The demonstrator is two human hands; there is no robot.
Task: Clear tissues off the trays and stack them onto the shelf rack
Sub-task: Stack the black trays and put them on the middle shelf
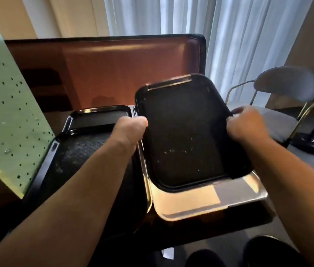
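Observation:
I hold a black tray point(187, 132) tilted up over the table, its far edge raised. My left hand point(131, 128) grips its left rim and my right hand point(244, 124) grips its right rim. Small white crumbs speck its surface; no tissue lies on it. Under it rests a shiny metal tray point(206, 199), flat at the table's front right. Two more black trays lie to the left: a near one point(71, 155) partly under my left forearm, and a far one point(98, 116) behind it.
A dark table with a raised brown back panel point(125, 70) carries the trays. A green perforated panel point(3, 112) stands at the left. A grey chair point(285, 87) sits to the right, white curtains behind. A white scrap point(168, 253) lies on the floor.

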